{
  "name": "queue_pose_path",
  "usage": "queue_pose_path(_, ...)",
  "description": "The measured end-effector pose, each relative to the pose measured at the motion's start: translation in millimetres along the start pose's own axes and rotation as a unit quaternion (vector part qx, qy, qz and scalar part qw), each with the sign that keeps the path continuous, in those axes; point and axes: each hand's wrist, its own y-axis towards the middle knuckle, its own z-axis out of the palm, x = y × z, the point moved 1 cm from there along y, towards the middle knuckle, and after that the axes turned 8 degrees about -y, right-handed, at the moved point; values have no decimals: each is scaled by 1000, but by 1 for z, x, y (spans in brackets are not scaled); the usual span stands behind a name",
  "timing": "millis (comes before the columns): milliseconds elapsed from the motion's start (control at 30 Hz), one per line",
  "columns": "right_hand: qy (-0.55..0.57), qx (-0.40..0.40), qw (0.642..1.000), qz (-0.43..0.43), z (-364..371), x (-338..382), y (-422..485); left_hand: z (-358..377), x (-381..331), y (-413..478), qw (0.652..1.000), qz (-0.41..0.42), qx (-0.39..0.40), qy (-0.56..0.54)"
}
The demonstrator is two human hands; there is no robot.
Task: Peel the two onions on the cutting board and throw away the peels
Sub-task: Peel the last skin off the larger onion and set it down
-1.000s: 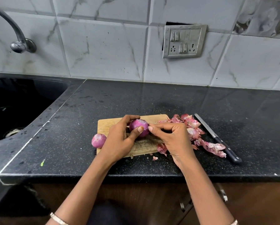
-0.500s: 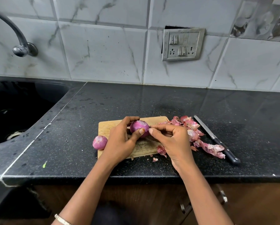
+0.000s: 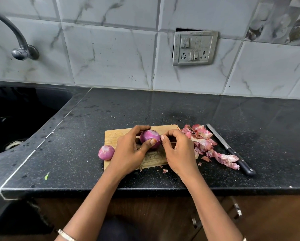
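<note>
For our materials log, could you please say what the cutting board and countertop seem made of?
Cutting board: likely wood or bamboo, matte; tan with grain lines. Countertop: probably polished granite; black, speckled, faintly mirroring the tiles.

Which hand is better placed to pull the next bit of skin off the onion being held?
Probably the right hand: its fingertips pinch at the round purple onion, which the left hand grips, and the pink peel pile lies beside it.

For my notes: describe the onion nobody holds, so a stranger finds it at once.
On the black speckled counter lies a wooden cutting board. At its left edge rests a small round purple onion; unlike the other purple onion, it lies unheld.
</note>
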Motion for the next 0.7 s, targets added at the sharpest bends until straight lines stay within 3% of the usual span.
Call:
queue_pose_path(100, -3, 3, 1000, 13, 1, -1, 0, 0, 0, 1, 1000, -3, -1, -2)
queue_pose_path(333, 155, 11, 983, 94, -5, 2, -7, -1, -2, -1, 999, 2, -17, -30)
queue_pose_path(500, 124, 6, 987, 102, 4, -1, -3, -1, -1, -1, 999, -1, -14, -43)
queue_pose_path(700, 4, 23, 998, 66, 5, 4, -2, -2, 0, 0, 1000, 8, 3, -23)
